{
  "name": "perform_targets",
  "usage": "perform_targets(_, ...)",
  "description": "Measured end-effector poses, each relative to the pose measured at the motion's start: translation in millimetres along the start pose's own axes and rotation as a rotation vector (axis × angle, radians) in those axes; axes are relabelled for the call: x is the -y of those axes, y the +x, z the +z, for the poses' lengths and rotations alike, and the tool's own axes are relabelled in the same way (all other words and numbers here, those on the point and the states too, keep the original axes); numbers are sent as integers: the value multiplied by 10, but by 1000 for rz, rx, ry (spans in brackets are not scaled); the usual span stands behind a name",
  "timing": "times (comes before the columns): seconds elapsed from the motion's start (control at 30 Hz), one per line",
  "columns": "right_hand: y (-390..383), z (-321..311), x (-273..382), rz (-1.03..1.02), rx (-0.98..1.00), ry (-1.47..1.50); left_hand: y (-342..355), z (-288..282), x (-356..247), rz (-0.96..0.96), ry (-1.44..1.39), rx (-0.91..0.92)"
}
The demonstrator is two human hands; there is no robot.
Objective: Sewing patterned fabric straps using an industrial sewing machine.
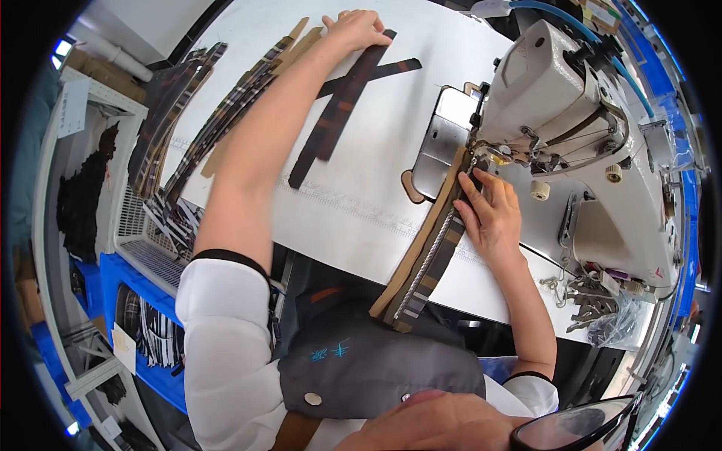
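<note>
My left hand reaches to the far side of the white table, its thumb and fingers closed at the far end of a dark plaid fabric strip. That strip lies slantwise over another dark strip. My right hand rests beside the sewing machine's needle area, fingers partly spread on a strip with a zipper. Tan fabric runs along one side of the zipper and striped fabric along the other. The strip's far end is at the machine's foot; its near end hangs over the table edge against my apron.
The white sewing machine stands at the right, with a metal plate beside its needle. Stacks of plaid strips lie at the left. A blue crate holds more strips. Metal parts and a plastic bag lie at the right corner.
</note>
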State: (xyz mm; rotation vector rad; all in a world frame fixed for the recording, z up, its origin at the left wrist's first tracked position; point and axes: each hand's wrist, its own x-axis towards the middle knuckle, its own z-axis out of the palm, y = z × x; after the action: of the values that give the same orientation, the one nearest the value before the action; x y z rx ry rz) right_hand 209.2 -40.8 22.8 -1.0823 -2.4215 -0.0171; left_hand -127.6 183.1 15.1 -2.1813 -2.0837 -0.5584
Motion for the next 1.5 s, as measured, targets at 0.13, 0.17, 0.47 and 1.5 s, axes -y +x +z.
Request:
perform_targets(0.13,-5,5,-16,-10,3,-2,2,185,-16,20,-329,-158)
perform_targets(0.17,-10,6,-19,-2,10,6,-43,198,-18,27,-450,-234)
perform_targets(0.47,-8,14,-25,-20,-18,7,239,196,-139,-110,-111,155)
perform_targets(1.5,-28,56,-42,-43,-67,-23,-1919,-511,-1252,875,-361,-228)
